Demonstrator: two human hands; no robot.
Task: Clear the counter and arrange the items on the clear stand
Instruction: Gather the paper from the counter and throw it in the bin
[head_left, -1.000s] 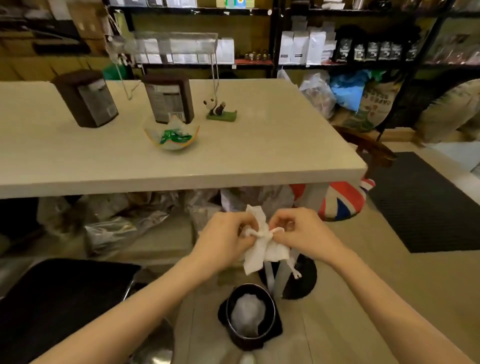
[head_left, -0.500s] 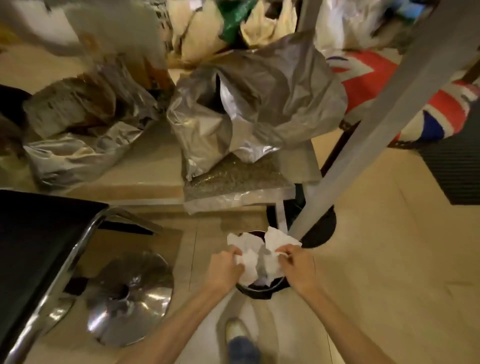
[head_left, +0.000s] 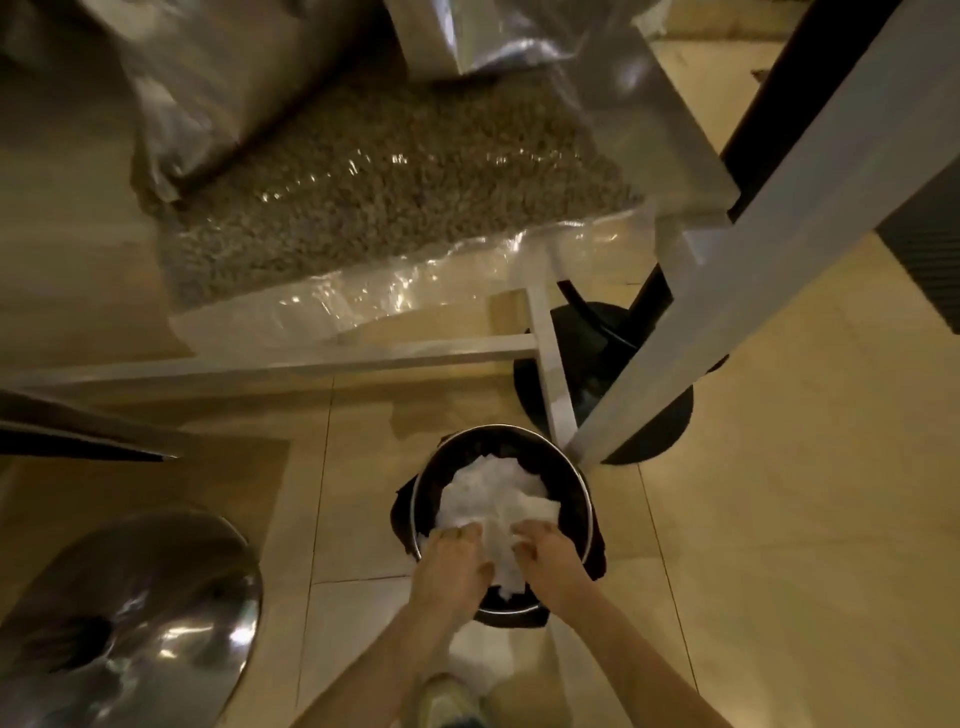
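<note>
Crumpled white tissue paper (head_left: 493, 499) is pressed by the left hand (head_left: 451, 564) and right hand (head_left: 551, 558), fingers curled on it, into a round black, metal-rimmed waste bin (head_left: 576, 480).

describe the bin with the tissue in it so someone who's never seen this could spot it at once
Start from the white table leg slanting down to the tiled floor. At its foot stands a small round bin with a shiny metal rim and black liner. Unlike the chrome stool base at far left, it is stuffed with crumpled white tissue, with both hands pressing in.
</note>
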